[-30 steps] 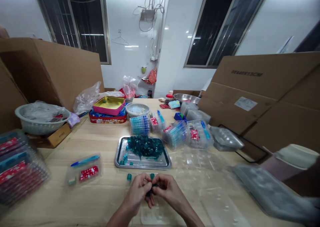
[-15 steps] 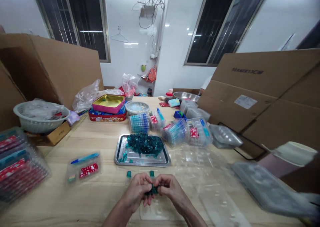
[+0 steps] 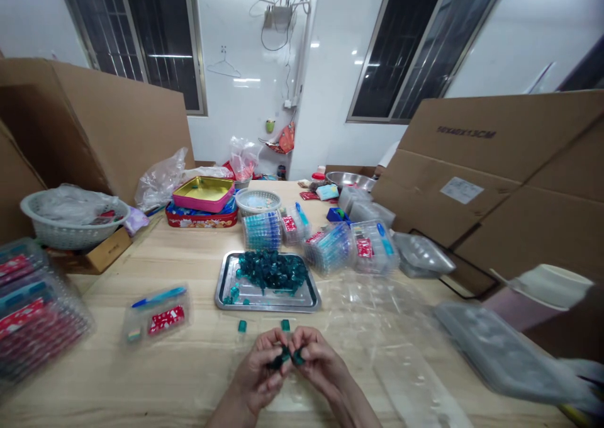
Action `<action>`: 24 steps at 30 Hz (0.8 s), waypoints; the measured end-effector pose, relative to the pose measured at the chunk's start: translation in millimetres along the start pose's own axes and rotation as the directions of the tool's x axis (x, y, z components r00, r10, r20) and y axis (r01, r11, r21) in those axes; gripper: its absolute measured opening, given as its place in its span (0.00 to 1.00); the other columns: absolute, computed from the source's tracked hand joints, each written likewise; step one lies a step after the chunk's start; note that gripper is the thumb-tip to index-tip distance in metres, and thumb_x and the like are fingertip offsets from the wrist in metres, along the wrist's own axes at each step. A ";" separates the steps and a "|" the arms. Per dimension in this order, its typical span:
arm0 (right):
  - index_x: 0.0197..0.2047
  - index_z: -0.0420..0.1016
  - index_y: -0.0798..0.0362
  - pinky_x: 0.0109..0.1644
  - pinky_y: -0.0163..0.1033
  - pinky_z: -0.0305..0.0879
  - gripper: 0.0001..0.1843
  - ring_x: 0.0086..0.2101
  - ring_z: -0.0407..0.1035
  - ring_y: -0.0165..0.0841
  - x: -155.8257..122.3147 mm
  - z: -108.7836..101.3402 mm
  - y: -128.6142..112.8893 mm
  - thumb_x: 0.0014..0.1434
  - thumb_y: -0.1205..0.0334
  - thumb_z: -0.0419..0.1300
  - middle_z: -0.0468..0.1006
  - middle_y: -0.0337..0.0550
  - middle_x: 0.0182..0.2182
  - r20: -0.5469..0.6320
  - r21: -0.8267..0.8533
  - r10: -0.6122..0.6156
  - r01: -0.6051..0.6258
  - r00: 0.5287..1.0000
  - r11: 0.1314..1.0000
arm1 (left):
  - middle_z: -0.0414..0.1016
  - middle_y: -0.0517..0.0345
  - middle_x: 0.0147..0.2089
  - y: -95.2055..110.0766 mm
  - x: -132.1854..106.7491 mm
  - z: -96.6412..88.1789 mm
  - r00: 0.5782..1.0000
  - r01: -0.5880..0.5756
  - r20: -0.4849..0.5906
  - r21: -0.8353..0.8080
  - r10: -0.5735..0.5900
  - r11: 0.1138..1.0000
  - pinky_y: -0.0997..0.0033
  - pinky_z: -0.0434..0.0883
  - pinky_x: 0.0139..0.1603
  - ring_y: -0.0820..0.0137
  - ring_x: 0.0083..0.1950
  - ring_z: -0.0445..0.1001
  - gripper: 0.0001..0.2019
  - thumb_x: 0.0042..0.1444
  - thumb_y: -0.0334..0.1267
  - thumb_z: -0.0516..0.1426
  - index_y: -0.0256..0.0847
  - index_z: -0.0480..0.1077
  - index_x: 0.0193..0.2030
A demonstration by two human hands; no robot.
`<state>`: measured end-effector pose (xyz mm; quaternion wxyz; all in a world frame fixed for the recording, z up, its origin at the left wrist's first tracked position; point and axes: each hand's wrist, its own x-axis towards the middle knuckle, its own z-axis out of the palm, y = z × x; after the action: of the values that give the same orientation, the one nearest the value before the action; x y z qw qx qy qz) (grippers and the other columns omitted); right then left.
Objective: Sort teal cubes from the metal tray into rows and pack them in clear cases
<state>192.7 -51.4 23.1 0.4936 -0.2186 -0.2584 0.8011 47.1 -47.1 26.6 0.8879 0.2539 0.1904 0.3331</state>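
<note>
Judging by the table [image 3: 189, 365], much is already packed. A big stack of filled clear cases [image 3: 33, 308] stands at the left edge of the frame, more filled stacks [image 3: 330, 248] stand in the centre behind the metal tray [image 3: 250, 297], and one filled case [image 3: 158, 311] lies alone at lower left. Much is also left: a heap of teal parts [image 3: 271, 270] covers the tray, and empty clear shells [image 3: 377, 308] lie to its right.

At the bottom centre the left hand [image 3: 257, 371] and the right hand [image 3: 321, 362] meet, both pinching small teal pieces [image 3: 285, 355] in the fingertips. Two loose teal pieces [image 3: 242, 326] lie on the table between the hands and the tray.

Large cardboard boxes [image 3: 509, 182] close the right side, and a white basket [image 3: 70, 217] sits at middle left. Nothing blocks the way from the hands to the tray.
</note>
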 end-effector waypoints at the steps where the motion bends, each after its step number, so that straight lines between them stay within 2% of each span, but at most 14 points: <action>1: 0.22 0.75 0.58 0.20 0.25 0.52 0.06 0.18 0.62 0.22 0.4 -0.8 0.8 0.35 0.73 0.61 0.71 0.40 0.20 0.011 0.036 -0.011 0.010 1.000 0.999 | 0.65 0.69 0.18 2.0 -1.0 1.3 1.000 -0.014 -0.011 -0.024 0.013 1.000 0.89 0.39 0.07 0.88 0.06 0.46 0.14 0.44 0.38 0.56 0.41 0.53 0.32; 3: 0.24 0.76 0.58 0.22 0.24 0.57 0.05 0.20 0.64 0.22 0.0 -2.0 1.8 0.38 0.72 0.63 0.72 0.40 0.21 -0.002 0.060 -0.023 0.023 1.000 0.998 | 0.64 0.69 0.17 9.1 -3.8 5.4 0.999 -0.013 -0.051 -0.011 0.012 1.000 0.89 0.41 0.07 0.86 0.07 0.49 0.13 0.44 0.38 0.55 0.42 0.53 0.32; 7: 0.32 0.78 0.58 0.35 0.30 0.67 0.10 0.29 0.72 0.29 -3.8 -0.5 1.4 0.41 0.68 0.67 0.77 0.44 0.31 -0.125 -0.060 -0.059 0.052 0.990 0.997 | 0.68 0.62 0.22 23.1 -10.3 14.6 0.983 0.088 -0.172 0.137 -0.064 0.987 0.86 0.53 0.09 0.77 0.15 0.66 0.12 0.46 0.44 0.51 0.40 0.55 0.33; 9: 0.33 0.79 0.58 0.39 0.33 0.68 0.13 0.33 0.73 0.32 -5.3 2.8 1.1 0.40 0.66 0.69 0.78 0.46 0.33 -0.197 -0.124 -0.091 0.068 0.976 0.990 | 0.67 0.64 0.23 24.1 -12.3 17.0 0.962 0.072 -0.273 0.218 -0.010 0.973 0.86 0.55 0.11 0.78 0.17 0.67 0.15 0.45 0.47 0.54 0.39 0.56 0.32; 13: 0.32 0.79 0.58 0.40 0.33 0.67 0.15 0.32 0.72 0.31 -6.5 10.6 4.2 0.39 0.63 0.71 0.78 0.47 0.31 -0.285 -0.248 -0.121 0.049 0.951 0.967 | 0.62 0.69 0.20 16.1 -11.0 17.3 0.901 0.033 -0.403 0.430 0.159 0.902 0.89 0.52 0.12 0.85 0.16 0.61 0.19 0.36 0.40 0.61 0.39 0.55 0.30; 16: 0.33 0.79 0.57 0.37 0.32 0.66 0.15 0.30 0.71 0.29 -7.2 12.8 7.8 0.39 0.62 0.71 0.78 0.45 0.31 -0.292 -0.307 -0.162 0.068 0.942 0.949 | 0.62 0.69 0.21 11.3 -9.2 17.5 0.885 0.029 -0.428 0.448 0.185 0.894 0.89 0.49 0.12 0.86 0.16 0.60 0.17 0.37 0.41 0.60 0.39 0.56 0.30; 20: 0.30 0.77 0.56 0.36 0.31 0.65 0.14 0.31 0.69 0.28 -7.2 10.4 11.7 0.38 0.62 0.72 0.77 0.44 0.36 -0.256 -0.354 -0.232 0.133 0.938 0.926 | 0.62 0.69 0.21 12.9 -10.8 19.9 0.900 0.018 -0.407 0.395 0.157 0.919 0.89 0.49 0.13 0.87 0.15 0.59 0.17 0.37 0.40 0.60 0.38 0.58 0.31; 24: 0.28 0.74 0.56 0.35 0.33 0.65 0.12 0.30 0.68 0.28 -7.5 8.5 14.9 0.41 0.61 0.70 0.75 0.43 0.35 -0.228 -0.409 -0.287 0.176 0.930 0.895 | 0.64 0.66 0.22 16.3 -13.9 23.5 0.913 0.033 -0.387 0.380 0.127 0.924 0.89 0.47 0.13 0.88 0.16 0.58 0.16 0.37 0.39 0.60 0.36 0.61 0.31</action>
<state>180.6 -65.5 21.0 0.5659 -0.3899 -0.3606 0.6306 41.1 -53.7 57.1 0.7548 0.3507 0.4241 0.3569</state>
